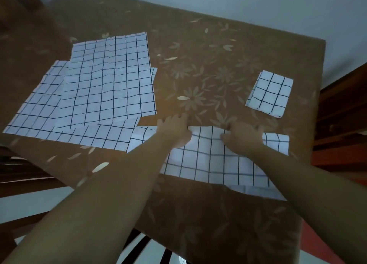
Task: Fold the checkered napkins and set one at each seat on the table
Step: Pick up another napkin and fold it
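Observation:
A white napkin with dark check lines (210,160) lies flat in front of me on the brown flowered tablecloth (208,65). My left hand (175,130) and my right hand (243,137) both rest on its far edge, fingers curled over the cloth there. Whether they pinch the edge or only press it is unclear. A small folded checkered napkin (270,93) sits at the far right of the table. A pile of unfolded checkered napkins (95,89) overlaps at the left.
A dark wooden chair (23,35) stands at the far left and wooden furniture (341,114) at the right. A chair back with dark slats (151,249) shows below the table's near edge.

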The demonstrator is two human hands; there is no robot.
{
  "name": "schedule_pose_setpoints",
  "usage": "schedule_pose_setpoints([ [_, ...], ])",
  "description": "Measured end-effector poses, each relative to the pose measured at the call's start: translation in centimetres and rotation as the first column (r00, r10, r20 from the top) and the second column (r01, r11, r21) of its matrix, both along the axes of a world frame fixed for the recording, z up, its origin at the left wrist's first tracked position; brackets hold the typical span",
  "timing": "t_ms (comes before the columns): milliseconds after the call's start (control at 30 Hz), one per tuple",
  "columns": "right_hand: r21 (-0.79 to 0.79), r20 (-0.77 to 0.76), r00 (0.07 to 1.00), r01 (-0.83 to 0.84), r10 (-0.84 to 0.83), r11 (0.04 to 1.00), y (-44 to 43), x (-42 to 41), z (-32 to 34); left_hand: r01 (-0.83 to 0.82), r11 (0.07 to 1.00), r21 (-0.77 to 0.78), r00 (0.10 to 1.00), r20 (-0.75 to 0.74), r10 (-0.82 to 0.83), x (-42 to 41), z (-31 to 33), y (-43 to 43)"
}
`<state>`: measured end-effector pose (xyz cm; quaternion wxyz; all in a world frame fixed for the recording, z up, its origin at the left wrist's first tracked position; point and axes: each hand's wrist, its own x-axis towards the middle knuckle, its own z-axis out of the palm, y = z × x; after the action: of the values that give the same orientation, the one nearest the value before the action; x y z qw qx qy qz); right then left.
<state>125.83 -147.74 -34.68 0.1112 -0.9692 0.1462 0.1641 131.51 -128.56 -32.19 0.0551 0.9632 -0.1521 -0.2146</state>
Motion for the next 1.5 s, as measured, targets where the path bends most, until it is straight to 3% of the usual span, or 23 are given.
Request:
schedule_pose_setpoints([
  [100, 0.284, -0.056, 0.997, -0.026, 0.044, 0.959, -0.1, 0.9, 0.9, 0.046, 0.998, 0.051, 0.996, -0.082, -0.041, 0.3, 0.4, 0.2],
  [233, 0.559, 0.072, 0.993, -0.122, 0.098, 0.82, 0.5, 0.3, 4.5, 0.024, 0.99, -0.141, 0.978, -0.201, -0.052, 0.2, 2.0, -0.4],
  [367, 0.456, 0.18, 0.973, -0.215, 0.146, 0.864, -0.6, -0.6, 7.8, 0.057, 0.97, -0.235, 0.962, -0.247, -0.116, 0.6, 3.9, -0.5],
  [467, 0.314, 0.044, 0.956, -0.29, 0.292, 0.904, -1.6, -1.5, 9.5, 0.122, 0.95, -0.287, 0.97, -0.17, -0.176, -0.1, 5.6, -0.7],
  [567, 0.314, 0.016, 0.931, -0.35, 0.364, 0.882, -0.6, -2.0, 11.1, 0.169, 0.93, -0.327, 0.967, -0.126, -0.22, -1.6, 7.8, -1.7],
  [700, 0.271, 0.083, 0.907, -0.419, 0.413, 0.866, 0.2, -2.8, 12.9, 0.231, 0.948, -0.22, 0.969, -0.038, -0.245, -3.3, 11.0, -2.2],
  [867, 0.171, 0.14, 0.905, -0.421, 0.401, 0.89, -1.6, -5.6, 15.5, 0.19, 0.981, -0.03, 0.981, 0.032, -0.189, -4.7, 13.9, 0.7],
  [933, 0.085, 0.122, 0.909, -0.41, 0.399, 0.908, -2.5, -6.3, 16.2, 0.163, 0.987, -0.015, 0.985, 0.052, -0.162, -5.5, 14.7, 1.4],
  [1033, -0.018, 0.004, 0.901, -0.434, 0.434, 0.901, -3.1, -7.4, 17.1, 0.133, 0.985, -0.113, 0.989, 0.084, -0.124, -7.3, 16.3, 1.1],
  [1200, 0.264, 0.137, 0.879, -0.477, 0.457, 0.838, -1.6, -9.1, 19.1, 0.155, 0.945, -0.287, 0.974, 0.206, -0.097, -10.3, 19.9, -0.4],
  [1267, 0.3, 0.181, 0.885, -0.465, 0.429, 0.833, -1.5, -9.5, 19.6, 0.097, 0.869, -0.486, 0.962, 0.268, 0.043, -11.2, 21.1, -0.1],
  [1300, 0.355, 0.205, 0.894, -0.447, 0.398, 0.821, -1.5, -9.7, 19.9, 0.05, 0.784, -0.619, 0.951, 0.269, 0.152, -11.6, 21.6, 0.2],
  [1367, 0.521, 0.231, 0.933, -0.359, 0.277, 0.775, -1.9, -10.5, 20.9, -0.074, 0.519, -0.852, 0.92, 0.143, 0.366, -12.6, 22.5, 0.9],
  [1433, 0.693, 0.222, 0.964, -0.26, 0.143, 0.673, -2.5, -10.9, 21.5, -0.225, 0.285, -0.932, 0.856, -0.049, 0.514, -13.0, 22.6, 1.2],
  [1500, 0.835, 0.192, 0.981, -0.174, 0.02, 0.522, -3.1, -11.0, 21.8, -0.346, 0.159, -0.925, 0.771, -0.184, 0.61, -13.0, 21.8, 1.7],
])
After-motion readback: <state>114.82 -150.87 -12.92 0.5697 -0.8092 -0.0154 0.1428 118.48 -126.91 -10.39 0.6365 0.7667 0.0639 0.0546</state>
